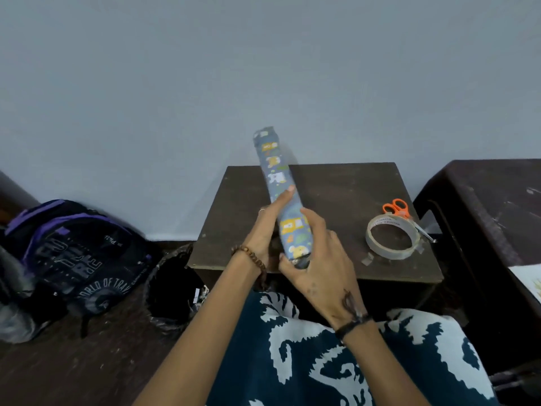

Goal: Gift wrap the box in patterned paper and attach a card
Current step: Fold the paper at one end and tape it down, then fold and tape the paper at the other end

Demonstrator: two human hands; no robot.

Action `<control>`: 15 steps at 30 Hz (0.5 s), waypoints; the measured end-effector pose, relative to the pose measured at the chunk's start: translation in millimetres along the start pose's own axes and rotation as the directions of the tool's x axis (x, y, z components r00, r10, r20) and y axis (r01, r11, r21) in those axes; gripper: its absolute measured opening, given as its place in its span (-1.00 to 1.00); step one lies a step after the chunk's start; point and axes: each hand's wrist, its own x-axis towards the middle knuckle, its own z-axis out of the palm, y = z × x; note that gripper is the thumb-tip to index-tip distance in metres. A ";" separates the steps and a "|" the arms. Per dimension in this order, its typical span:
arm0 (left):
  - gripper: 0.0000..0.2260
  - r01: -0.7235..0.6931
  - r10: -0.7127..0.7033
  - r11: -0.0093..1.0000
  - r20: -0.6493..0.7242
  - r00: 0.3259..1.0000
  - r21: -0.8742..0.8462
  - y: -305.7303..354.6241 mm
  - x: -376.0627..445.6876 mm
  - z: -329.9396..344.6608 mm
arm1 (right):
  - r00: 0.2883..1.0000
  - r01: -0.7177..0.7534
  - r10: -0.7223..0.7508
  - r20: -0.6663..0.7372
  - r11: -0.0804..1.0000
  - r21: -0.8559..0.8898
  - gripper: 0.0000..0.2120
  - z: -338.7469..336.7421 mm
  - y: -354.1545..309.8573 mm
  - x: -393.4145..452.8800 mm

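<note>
Rising at a slant above the dark wooden surface [345, 183], the roll of patterned paper [281, 194] is blue-grey with small yellow, white and orange cartoon prints, its far end tipped toward 11 o'clock and its near end toward 5 o'clock. The left hand [268, 230] lies along the roll's left side, fingers stretched up it and seemingly wrapped partly behind, though that side is hidden. The right hand [319, 256] grips the near end, thumb over the front and fingers curled under it. At 3 o'clock from the hands a tape ring [392, 240] lies flat on the surface, with orange-handled scissors [399, 209] just beyond it, touching or overlapping its far edge. On the floor at 8 o'clock stands a dark bin [172, 291]; its contents are too dark to make out. A purple-and-black backpack [79, 259] sits at 9 o'clock.
</note>
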 end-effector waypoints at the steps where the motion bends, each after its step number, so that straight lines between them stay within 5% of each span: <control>1: -0.43 0.018 -0.018 1.000 -0.021 1.000 -0.025 0.8 4.1 -2.1 | 0.998 0.061 -0.061 0.010 0.998 -0.030 -0.29 2.5 0.0 0.4; 3: -0.36 0.072 -0.073 0.995 -0.022 0.997 -0.069 2.3 8.8 -9.0 | 0.991 0.116 -0.118 0.065 0.993 0.032 -0.26 4.3 2.4 2.7; 7: -0.70 0.205 -0.194 0.963 0.079 0.978 -0.174 -11.3 13.8 -34.7 | 0.997 -0.066 0.037 0.068 0.868 0.493 -0.47 -2.5 10.4 11.0; 11: -0.79 0.124 -0.121 0.967 0.029 0.992 -0.220 -25.6 10.9 -46.7 | 0.950 -0.264 0.310 -0.041 0.866 0.424 -0.51 -6.4 36.9 28.0; 15: -0.88 0.027 -0.036 0.975 -0.034 0.999 -0.222 -33.0 11.8 -55.2 | 0.841 -0.520 0.470 0.268 0.566 0.640 -0.59 -17.3 44.5 33.7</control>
